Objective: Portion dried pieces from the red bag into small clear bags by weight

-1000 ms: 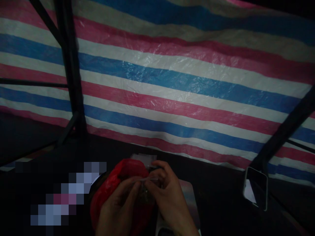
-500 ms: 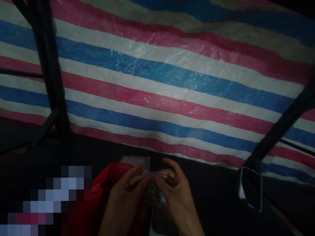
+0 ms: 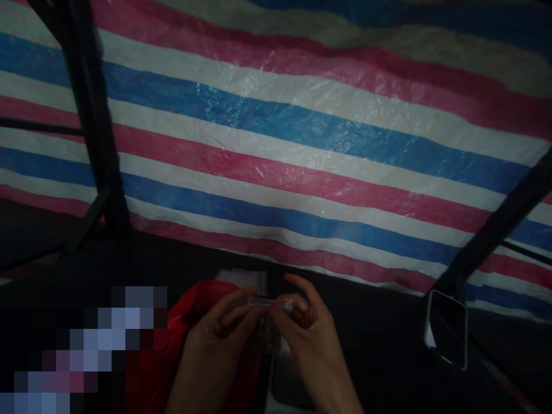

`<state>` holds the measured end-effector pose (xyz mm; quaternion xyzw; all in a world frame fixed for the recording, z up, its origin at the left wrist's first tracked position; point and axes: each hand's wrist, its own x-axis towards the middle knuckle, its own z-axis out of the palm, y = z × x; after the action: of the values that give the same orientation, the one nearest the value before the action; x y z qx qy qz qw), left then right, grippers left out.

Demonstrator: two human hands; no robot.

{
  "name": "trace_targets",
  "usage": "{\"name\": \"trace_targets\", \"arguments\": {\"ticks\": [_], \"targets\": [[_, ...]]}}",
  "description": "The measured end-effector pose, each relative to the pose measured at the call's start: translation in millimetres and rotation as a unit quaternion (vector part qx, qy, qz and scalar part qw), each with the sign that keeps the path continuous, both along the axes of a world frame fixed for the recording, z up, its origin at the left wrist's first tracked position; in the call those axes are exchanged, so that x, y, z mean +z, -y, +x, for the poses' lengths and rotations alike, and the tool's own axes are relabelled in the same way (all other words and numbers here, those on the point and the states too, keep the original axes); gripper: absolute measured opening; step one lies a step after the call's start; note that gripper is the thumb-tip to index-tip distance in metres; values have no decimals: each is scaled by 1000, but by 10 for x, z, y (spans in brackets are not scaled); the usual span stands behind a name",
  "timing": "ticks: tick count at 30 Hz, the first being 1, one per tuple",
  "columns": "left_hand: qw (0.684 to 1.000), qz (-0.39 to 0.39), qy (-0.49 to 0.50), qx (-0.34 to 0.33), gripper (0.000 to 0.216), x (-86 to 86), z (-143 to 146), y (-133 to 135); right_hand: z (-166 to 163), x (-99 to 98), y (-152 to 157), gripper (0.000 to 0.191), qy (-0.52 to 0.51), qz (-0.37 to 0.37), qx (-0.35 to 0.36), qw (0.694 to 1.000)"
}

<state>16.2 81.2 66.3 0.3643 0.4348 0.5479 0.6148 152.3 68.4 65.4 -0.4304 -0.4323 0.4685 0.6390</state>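
Note:
My left hand (image 3: 215,351) and my right hand (image 3: 308,339) meet low in the middle of the head view. Both pinch the top edge of a small clear plastic bag (image 3: 267,322) that hangs between them with dark small contents I cannot make out. Just left of and under my left hand lies a red plastic bag (image 3: 181,345). Behind my fingers shows a pale stack of clear bags (image 3: 244,279). The scene is very dim.
A red, white and blue striped tarp (image 3: 302,144) fills the background. Dark metal frame bars stand at the left (image 3: 92,126) and right (image 3: 495,230). A phone (image 3: 446,328) leans upright at the right. A flat grey object (image 3: 287,382) lies under my hands.
The camera swung right, then back a little. My hands rose slightly and my right fingers spread more; both still pinch the small clear bag's top edge.

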Motion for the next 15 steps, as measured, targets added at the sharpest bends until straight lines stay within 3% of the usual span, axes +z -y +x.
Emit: {"name": "trace_targets", "arguments": {"ticks": [7, 15], "targets": [[1000, 21, -5, -11, 56, -122, -31, -46, -13, 7, 3, 64, 10, -6, -5, 1000], [990, 91, -73, -76, 28, -194, -58, -56, -23, -6, -16, 56, 51, 3, -28, 998]]}}
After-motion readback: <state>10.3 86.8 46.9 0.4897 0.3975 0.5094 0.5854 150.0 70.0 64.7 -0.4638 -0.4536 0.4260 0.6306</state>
